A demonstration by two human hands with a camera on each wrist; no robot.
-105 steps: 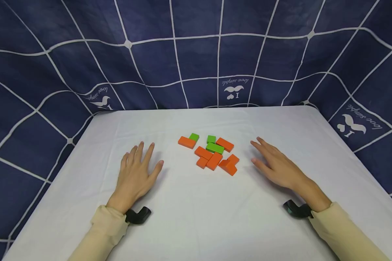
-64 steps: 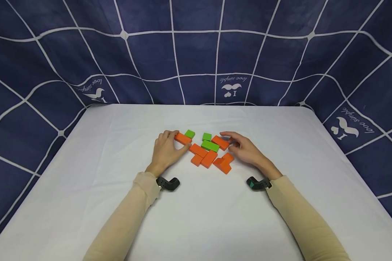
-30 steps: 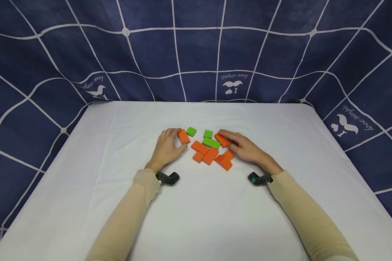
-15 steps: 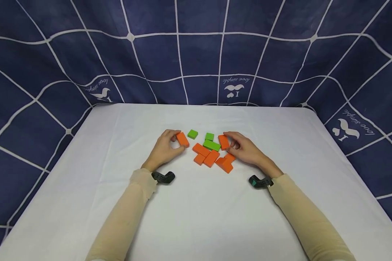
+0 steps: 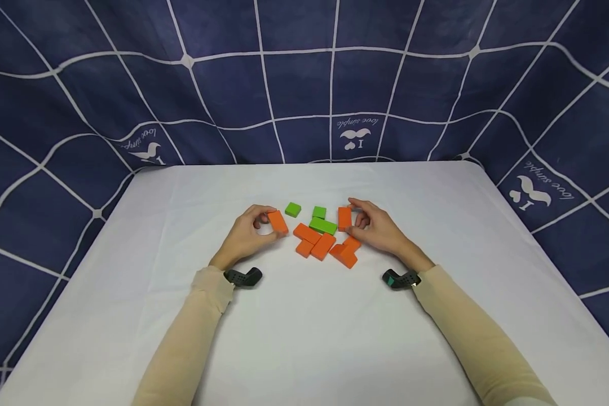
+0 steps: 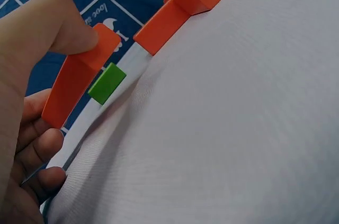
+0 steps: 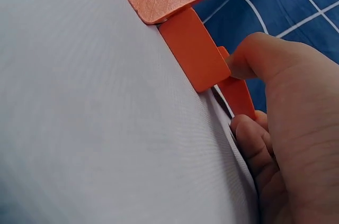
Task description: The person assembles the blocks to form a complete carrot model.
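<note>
- The left hand (image 5: 246,235) sits left of centre in the head view and pinches an orange block (image 5: 278,221) between thumb and fingertips; the block lies at the hand's right edge, toward the cluster.
- In the left wrist view that orange block (image 6: 79,81) stands tilted, its long axis running from lower left to upper right of the frame, thumb pressed on its upper end.
- The right hand (image 5: 378,228) sits right of centre and pinches a second orange block (image 5: 344,218) at its left edge; this block's long axis runs nearly straight up the frame.
- Between the two held blocks lie a green bar (image 5: 323,225) and a small green cube (image 5: 319,212); another green cube (image 5: 292,209) sits just up and right of the left-hand block.
- Each hand is nearer to its own block; the two blocks stand apart, with the pile of orange pieces (image 5: 325,246) below and between them on the white table (image 5: 304,327).
</note>
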